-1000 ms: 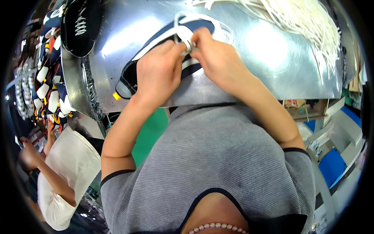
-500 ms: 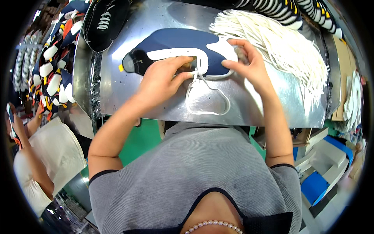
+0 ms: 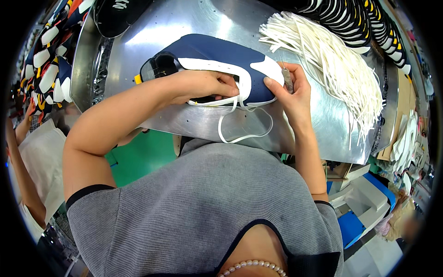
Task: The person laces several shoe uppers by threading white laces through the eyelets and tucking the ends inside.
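A navy shoe upper (image 3: 207, 48) with white trim lies on its side on the metal table, toe to the right. My right hand (image 3: 295, 90) grips its white toe (image 3: 272, 69), thumb on top and fingers curled behind. Something grey (image 3: 288, 81) shows by those fingers; I cannot tell what it is. My left hand (image 3: 207, 87) reaches into the throat opening, its fingers bent together against the inner edge of the white eyelet strip (image 3: 246, 83). The fingertips are partly hidden, and so is whatever they pinch. A white shoelace (image 3: 244, 138) passes by the strip and loops toward me.
A thick bundle of white laces (image 3: 327, 64) lies on the metal table (image 3: 194, 124) at the right. Stacked uppers (image 3: 341, 23) stand behind it. A black shoe upper (image 3: 117, 18) sits far left. More uppers (image 3: 50, 76) hang at left, near another person's arm (image 3: 27, 184).
My left hand has moved from the outer lace at the eyelet strip into the throat opening, its elbow swinging out left. The right hand still holds the toe. The view has shifted slightly.
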`<state>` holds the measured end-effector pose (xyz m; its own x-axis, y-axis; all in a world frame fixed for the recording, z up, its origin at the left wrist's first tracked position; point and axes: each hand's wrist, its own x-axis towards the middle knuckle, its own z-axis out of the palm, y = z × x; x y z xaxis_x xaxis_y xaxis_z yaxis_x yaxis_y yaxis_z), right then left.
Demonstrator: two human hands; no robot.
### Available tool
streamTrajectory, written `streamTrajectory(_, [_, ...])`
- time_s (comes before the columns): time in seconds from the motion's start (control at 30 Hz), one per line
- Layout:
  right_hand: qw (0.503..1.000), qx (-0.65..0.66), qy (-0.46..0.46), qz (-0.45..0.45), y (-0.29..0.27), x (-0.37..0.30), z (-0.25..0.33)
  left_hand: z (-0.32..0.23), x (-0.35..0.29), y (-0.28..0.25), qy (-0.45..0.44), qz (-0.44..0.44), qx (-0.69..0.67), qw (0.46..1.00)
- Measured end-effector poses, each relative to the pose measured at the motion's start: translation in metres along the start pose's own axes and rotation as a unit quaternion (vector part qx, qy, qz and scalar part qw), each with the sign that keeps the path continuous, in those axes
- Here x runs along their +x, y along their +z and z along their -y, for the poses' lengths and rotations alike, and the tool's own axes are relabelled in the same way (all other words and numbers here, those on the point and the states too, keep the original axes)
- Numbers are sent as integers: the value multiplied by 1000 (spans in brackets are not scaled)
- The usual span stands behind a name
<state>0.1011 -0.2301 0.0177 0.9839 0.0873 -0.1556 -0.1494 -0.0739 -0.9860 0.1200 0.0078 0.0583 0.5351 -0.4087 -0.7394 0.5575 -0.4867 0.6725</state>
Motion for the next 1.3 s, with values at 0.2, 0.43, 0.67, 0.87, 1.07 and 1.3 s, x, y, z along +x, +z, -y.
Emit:
streamTrajectory(0.2, [998, 35, 44, -39, -3, 1, -2, 16, 6, -8, 149, -236, 188, 942])
streamTrajectory(0.43, [996, 63, 50, 34, -12, -3, -1, 0, -7, 10, 135, -167, 30, 976])
streamTrajectory(0.67, [994, 73, 66, 54, -20, -10, 0, 9, -18, 1, 265, -347, 393, 810])
streamTrajectory(0.87, [992, 102, 60, 35, -73, -24, 11, 43, -86, -131, 292, -622, 458, 564])
streamTrajectory(1.07, [994, 36, 104, -1, -86, -21, -13, 121, -143, -186, 143, -658, 399, 622])
streamTrajectory(1.3, [952, -220, -108, -186, -87, -13, 0, -68, -68, 25, 492, -266, 336, 758])
